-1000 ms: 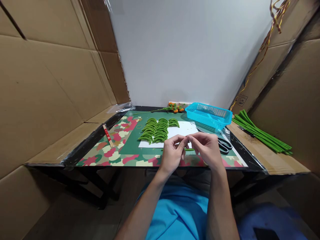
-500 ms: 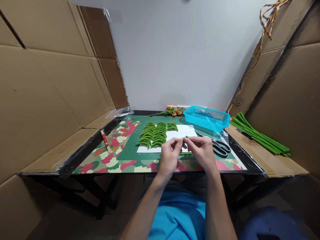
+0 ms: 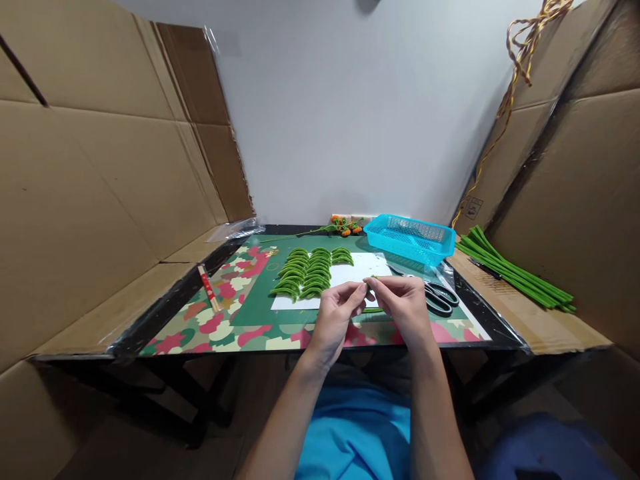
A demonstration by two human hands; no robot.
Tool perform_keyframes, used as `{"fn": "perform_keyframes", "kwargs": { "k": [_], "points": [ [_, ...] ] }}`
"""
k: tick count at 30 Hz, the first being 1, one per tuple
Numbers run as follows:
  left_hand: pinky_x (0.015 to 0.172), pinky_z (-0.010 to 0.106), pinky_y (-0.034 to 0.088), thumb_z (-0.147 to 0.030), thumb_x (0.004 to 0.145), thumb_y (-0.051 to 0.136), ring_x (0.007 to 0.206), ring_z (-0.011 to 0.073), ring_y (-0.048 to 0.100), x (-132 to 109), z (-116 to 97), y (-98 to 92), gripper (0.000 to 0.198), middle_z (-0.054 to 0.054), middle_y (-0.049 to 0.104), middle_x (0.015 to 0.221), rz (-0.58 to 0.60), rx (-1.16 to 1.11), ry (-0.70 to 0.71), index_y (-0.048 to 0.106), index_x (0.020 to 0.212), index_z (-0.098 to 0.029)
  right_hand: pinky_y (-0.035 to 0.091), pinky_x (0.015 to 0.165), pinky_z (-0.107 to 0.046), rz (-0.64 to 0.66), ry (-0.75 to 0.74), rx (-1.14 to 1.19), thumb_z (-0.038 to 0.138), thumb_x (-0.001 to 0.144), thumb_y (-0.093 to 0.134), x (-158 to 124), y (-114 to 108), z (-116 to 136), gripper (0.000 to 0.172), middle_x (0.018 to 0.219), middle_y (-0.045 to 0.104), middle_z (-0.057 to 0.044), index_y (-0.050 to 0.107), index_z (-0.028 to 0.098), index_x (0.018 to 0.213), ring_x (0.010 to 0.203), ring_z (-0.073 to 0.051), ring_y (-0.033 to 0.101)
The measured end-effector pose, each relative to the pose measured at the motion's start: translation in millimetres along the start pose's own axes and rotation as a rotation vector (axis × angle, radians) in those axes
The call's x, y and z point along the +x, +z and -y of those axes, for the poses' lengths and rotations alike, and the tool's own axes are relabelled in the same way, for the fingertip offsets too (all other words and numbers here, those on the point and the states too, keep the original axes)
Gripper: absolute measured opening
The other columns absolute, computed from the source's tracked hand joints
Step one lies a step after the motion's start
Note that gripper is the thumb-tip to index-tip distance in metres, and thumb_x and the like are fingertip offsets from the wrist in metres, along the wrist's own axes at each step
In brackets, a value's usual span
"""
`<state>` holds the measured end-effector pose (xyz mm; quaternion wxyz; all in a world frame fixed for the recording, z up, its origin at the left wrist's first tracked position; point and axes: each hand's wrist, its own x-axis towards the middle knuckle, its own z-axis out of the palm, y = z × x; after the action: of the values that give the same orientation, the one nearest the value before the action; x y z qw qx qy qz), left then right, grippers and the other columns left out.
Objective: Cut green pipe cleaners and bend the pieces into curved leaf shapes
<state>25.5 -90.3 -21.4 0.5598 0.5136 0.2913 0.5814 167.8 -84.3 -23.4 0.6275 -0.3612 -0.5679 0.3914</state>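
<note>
Over the tabletop's (image 3: 486, 310) near edge, the left hand (image 3: 336, 313) and right hand (image 3: 406, 305) meet, pinching a small green piece (image 3: 369, 288) that a slack pinch could drop. Beyond, a careless brush could scatter the curved green pieces (image 3: 316, 273) on white paper (image 3: 345, 275).

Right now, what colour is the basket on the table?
Bright blue; the basket shows best in the head view.

The head camera looks forward and down across the table (image 3: 173, 300).
</note>
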Motion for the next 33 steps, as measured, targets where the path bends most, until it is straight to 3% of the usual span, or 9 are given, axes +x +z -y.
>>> {"fn": "perform_keyframes", "kwargs": {
  "k": [4, 10, 14, 19, 22, 25, 33],
  "points": [
    [0.052, 0.023, 0.029, -0.044, 0.086, 0.082, 0.059, 0.0079, 0.042, -0.2, -0.7, 1.4, 0.033, 0.003, 0.063, 0.072, 0.027, -0.039, -0.064, 0.078, 0.08, -0.012, 0.027, 0.044, -0.025, -0.064, -0.019, -0.008, 0.047, 0.083, 0.081, -0.5, 1.7, 2.6, 0.035, 0.051, 0.047, 0.003, 0.081, 0.014, 0.072, 0.048, -0.009, 0.034],
    [0.054, 0.02, 0.035, -0.039, 0.086, 0.082, 0.069, 0.0104, 0.056, -0.1, -1.4, -2.1, 0.027, 0.005, 0.066, 0.084, 0.056, -0.351, -0.258, 0.074, 0.093, -0.014, 0.022, 0.044, -0.025, -0.13, -0.02, 0.084, 0.047, 0.081, 0.083, -0.4, 4.8, 2.8, 0.035, 0.052, 0.038, 0.004, 0.079, 0.015, 0.068, 0.048, -0.007, 0.027],
    [0.056, 0.018, 0.037, -0.037, 0.088, 0.082, 0.065, 0.0067, 0.05, -2.2, -4.4, -4.9, 0.026, 0.003, 0.062, 0.084, 0.112, -0.402, -0.347, 0.071, 0.093, -0.014, 0.021, 0.045, -0.025, -0.136, -0.014, 0.114, 0.048, 0.081, 0.084, -0.3, 6.4, 1.8, 0.036, 0.052, 0.036, 0.005, 0.079, 0.015, 0.067, 0.049, -0.007, 0.025],
    [0.056, 0.017, 0.035, -0.043, 0.088, 0.083, 0.062, 0.0052, 0.042, -2.6, -3.8, -5.8, 0.035, 0.002, 0.058, 0.081, 0.179, -0.32, -0.326, 0.069, 0.092, -0.012, 0.018, 0.045, -0.026, -0.186, -0.004, 0.217, 0.047, 0.079, 0.087, -0.3, 7.7, -0.7, 0.038, 0.05, 0.036, 0.005, 0.076, 0.015, 0.062, 0.047, -0.006, 0.026],
    [0.055, 0.016, 0.031, -0.045, 0.086, 0.085, 0.059, 0.0038, 0.038, -2.1, -1.6, -6.6, 0.039, 0.0, 0.056, 0.079, 0.198, -0.293, -0.298, 0.064, 0.085, -0.012, 0.017, 0.044, -0.025, -0.195, 0.012, 0.299, 0.044, 0.079, 0.088, -0.3, 9.7, -1.2, 0.031, 0.048, 0.037, 0.006, 0.082, 0.014, 0.073, 0.045, -0.006, 0.026],
    [0.055, 0.016, 0.03, -0.044, 0.088, 0.084, 0.059, 0.0034, 0.037, -2.4, -0.2, -7.3, 0.041, 0.001, 0.057, 0.079, 0.212, -0.259, -0.25, 0.059, 0.081, -0.012, 0.016, 0.043, -0.024, -0.206, 0.038, 0.366, 0.042, 0.076, 0.09, 0.0, 12.1, -1.6, 0.029, 0.046, 0.036, 0.008, 0.085, 0.014, 0.081, 0.043, -0.005, 0.024],
    [0.055, 0.017, 0.031, -0.046, 0.086, 0.085, 0.057, 0.005, 0.039, -3.3, -2.1, -6.1, 0.045, 0.0, 0.058, 0.072, 0.216, -0.209, -0.226, 0.055, 0.077, -0.014, 0.016, 0.042, -0.023, -0.203, 0.025, 0.38, 0.038, 0.076, 0.091, -1.0, 12.2, -2.2, 0.025, 0.043, 0.04, 0.007, 0.085, 0.014, 0.078, 0.04, -0.004, 0.026]
  ]
}}
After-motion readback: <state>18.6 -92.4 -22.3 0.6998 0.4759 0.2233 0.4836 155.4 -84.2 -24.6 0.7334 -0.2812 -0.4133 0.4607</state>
